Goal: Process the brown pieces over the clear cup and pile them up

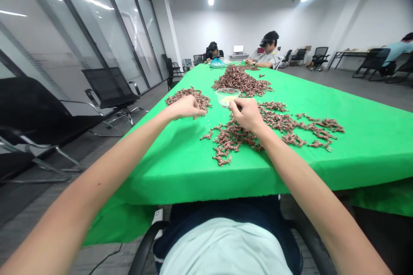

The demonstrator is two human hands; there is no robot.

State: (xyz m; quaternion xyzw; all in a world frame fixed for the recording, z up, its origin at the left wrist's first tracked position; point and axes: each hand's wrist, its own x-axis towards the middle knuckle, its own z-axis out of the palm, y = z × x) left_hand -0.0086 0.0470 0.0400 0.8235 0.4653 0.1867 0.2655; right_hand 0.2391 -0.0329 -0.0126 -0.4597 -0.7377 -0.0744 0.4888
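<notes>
My left hand (187,107) hovers at the right edge of a small heap of brown, knobbly, twisted pieces (183,93). Its fingers are curled downward, and I cannot make out what is between them. In my right hand (248,114) a slim metal tool (225,106) is gripped, its tip pointing left. That tip is close to the near side of a clear plastic bowl (227,91), which has pale bits in it. A loose spread of the same brown pieces (222,152) lies under and around my right hand, partly hidden by it.
A larger brown heap (240,80) lies beyond the bowl on the green tablecloth (322,107). Farther off are a bluish plastic bag (217,63) and two seated people at the table's far end. Black office chairs (109,88) stand along the left side.
</notes>
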